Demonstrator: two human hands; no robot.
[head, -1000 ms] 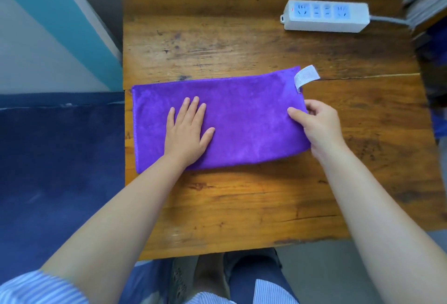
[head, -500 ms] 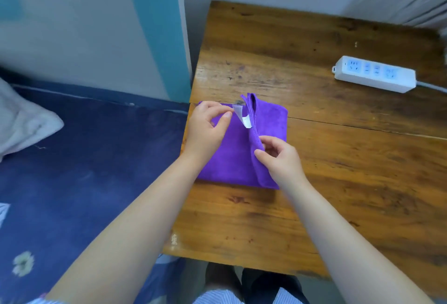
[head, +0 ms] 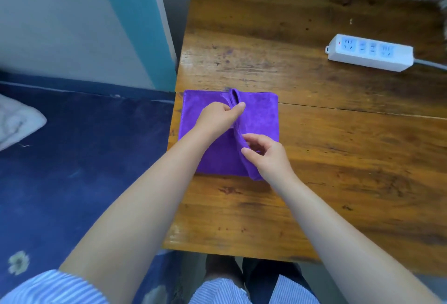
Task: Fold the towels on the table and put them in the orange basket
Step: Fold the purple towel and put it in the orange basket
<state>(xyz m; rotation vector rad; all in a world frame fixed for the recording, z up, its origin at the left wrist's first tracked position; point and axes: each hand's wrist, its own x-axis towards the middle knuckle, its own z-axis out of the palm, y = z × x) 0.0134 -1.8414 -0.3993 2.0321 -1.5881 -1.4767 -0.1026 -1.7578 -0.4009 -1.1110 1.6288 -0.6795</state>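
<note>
A purple towel [head: 262,117] lies folded into a rough square at the left edge of the wooden table [head: 314,158]. A raised ridge of cloth runs down its middle. My left hand [head: 221,116] pinches that ridge near the far end between thumb and fingers. My right hand [head: 268,156] pinches the same ridge nearer to me, fingers curled on the cloth. The towel's white label is hidden. No orange basket is in view.
A white power strip [head: 370,55] with its cable lies at the table's far right. A dark blue bed cover [head: 72,170] with a white pillow [head: 17,122] borders the table on the left. A teal and white wall [head: 96,25] stands behind.
The long flat towel has been folded in half into a square. Both hands moved from pressing and holding its ends to pinching a central ridge; the white label is now covered.
</note>
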